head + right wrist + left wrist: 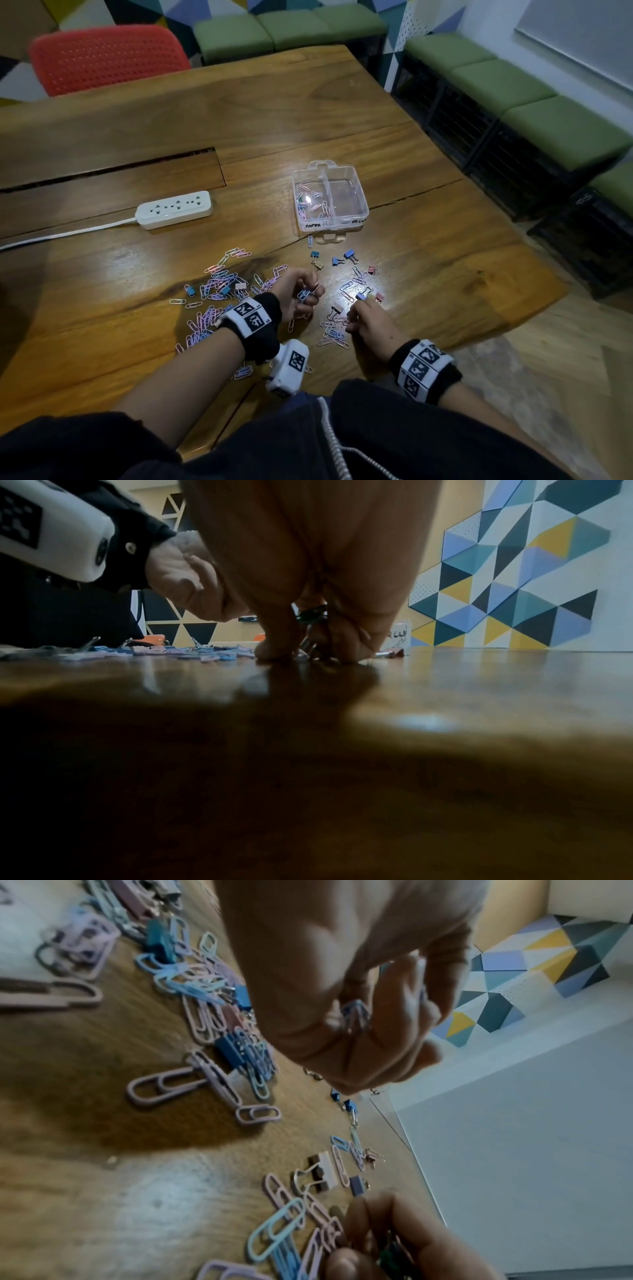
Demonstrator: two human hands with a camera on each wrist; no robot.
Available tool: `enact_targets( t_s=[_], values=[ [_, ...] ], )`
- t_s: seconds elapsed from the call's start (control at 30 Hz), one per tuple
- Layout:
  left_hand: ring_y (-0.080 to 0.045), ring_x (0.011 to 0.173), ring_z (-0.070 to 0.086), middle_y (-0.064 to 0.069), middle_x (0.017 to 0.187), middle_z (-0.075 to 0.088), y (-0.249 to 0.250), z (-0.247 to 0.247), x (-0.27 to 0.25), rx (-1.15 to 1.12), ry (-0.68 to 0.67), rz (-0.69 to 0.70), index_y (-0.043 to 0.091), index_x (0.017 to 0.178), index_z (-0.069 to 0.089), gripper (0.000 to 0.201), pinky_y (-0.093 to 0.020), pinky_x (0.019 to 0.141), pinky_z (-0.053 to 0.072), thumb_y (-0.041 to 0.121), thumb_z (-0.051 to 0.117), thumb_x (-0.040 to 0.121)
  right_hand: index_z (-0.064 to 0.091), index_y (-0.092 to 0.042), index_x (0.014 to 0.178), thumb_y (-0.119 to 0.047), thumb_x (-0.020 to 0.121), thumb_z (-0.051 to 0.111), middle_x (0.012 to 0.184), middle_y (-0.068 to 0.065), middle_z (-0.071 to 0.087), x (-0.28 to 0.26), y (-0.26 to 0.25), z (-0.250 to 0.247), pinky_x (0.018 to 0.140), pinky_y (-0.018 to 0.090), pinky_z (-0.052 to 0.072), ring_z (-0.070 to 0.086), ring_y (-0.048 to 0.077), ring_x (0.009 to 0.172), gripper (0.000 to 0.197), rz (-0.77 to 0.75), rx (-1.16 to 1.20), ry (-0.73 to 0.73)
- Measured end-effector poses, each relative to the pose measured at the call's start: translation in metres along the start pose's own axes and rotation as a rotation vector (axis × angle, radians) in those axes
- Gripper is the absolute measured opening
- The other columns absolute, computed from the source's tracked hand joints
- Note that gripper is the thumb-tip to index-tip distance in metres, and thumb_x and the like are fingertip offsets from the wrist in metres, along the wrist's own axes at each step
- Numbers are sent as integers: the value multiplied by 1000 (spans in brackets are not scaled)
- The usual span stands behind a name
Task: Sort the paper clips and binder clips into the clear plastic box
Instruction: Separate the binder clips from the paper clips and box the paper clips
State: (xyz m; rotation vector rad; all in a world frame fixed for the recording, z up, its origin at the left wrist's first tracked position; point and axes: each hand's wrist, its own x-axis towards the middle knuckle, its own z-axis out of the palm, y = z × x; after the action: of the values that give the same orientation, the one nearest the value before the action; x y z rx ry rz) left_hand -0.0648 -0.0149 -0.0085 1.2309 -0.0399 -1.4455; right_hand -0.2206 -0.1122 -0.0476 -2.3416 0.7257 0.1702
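Note:
Pastel paper clips [219, 284] lie scattered on the wooden table [428, 274], with small binder clips [349, 255] among them. My left hand [308, 291] hovers just above the table, its fingers curled round a bunch of blue paper clips [356, 1012]. My right hand [359, 305] is down on the table to its right, its fingertips [274, 647] touching the wood while it pinches a dark green binder clip [311, 615]. The clear plastic box [363, 198] stands open beyond both hands. Its left compartment holds several paper clips; its right one looks bare.
A white power strip [174, 209] with its cord lies to the left of the box, near a long slot [113, 168] in the tabletop. A red chair [109, 58] stands at the far side. Green benches [513, 85] line the wall past the table's right edge.

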Motion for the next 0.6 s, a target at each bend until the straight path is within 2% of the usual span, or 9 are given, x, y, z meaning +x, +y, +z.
enact_targets(
  t_s=[0.07,0.17,0.23,0.27,0.33,0.37,0.47,0.53,0.6],
  values=[
    [-6,29,31,2,43,48,1,0,0,6,7,6,14,59,30,27,-6,29,21,-5,23,77,53,-9,93,-9,90,46,103,2,49,0,0,2,90,31,46,54,16,90,8,1,-13,-7],
    [-7,27,30,1,43,45,3,3,0,49,27,28,13,62,33,29,-4,30,20,-9,19,75,51,-9,94,-7,90,45,102,3,47,2,0,3,86,27,44,45,14,86,8,-27,-117,-24],
    [-8,27,29,0,44,45,4,4,0,107,45,41,12,64,34,30,-4,31,19,-11,18,73,49,-14,85,-6,89,46,96,2,49,4,0,2,78,22,41,41,11,82,9,-45,-127,-26],
    [-8,27,29,-1,44,45,4,4,0,142,49,50,12,65,35,30,-5,31,18,-12,19,72,45,-19,76,-7,89,48,86,-3,48,5,0,-1,71,18,38,42,9,76,17,-17,-69,-18],
    [-8,27,30,-3,48,45,2,3,0,216,43,68,11,72,40,32,-6,31,19,-13,20,72,41,-23,66,-9,87,53,72,-9,47,4,1,-9,61,13,35,44,3,67,29,82,190,9],
    [-8,27,32,-4,51,44,1,3,-1,254,28,69,11,77,44,34,-6,30,20,-14,21,73,43,-22,66,-7,86,54,70,-8,48,1,-1,-15,60,14,37,46,4,67,27,127,373,23],
    [-6,33,36,-3,59,42,-2,7,-3,369,-37,29,10,75,51,29,-10,29,25,-10,30,78,52,-13,81,0,88,47,75,2,54,-5,-8,-32,53,19,46,52,12,66,16,258,928,-28],
    [-6,42,38,0,62,41,-5,13,-6,593,-61,21,13,66,46,26,-14,37,31,-2,38,85,55,-13,86,-1,91,40,77,3,54,-6,-11,-41,51,21,43,49,13,64,20,322,1065,-70],
    [-2,42,42,3,63,44,-13,19,-6,862,-73,41,17,64,42,27,-15,43,35,9,50,88,55,-9,87,0,94,34,71,5,51,-4,-10,-44,43,18,40,44,13,58,24,367,1168,-87]
  ],
)
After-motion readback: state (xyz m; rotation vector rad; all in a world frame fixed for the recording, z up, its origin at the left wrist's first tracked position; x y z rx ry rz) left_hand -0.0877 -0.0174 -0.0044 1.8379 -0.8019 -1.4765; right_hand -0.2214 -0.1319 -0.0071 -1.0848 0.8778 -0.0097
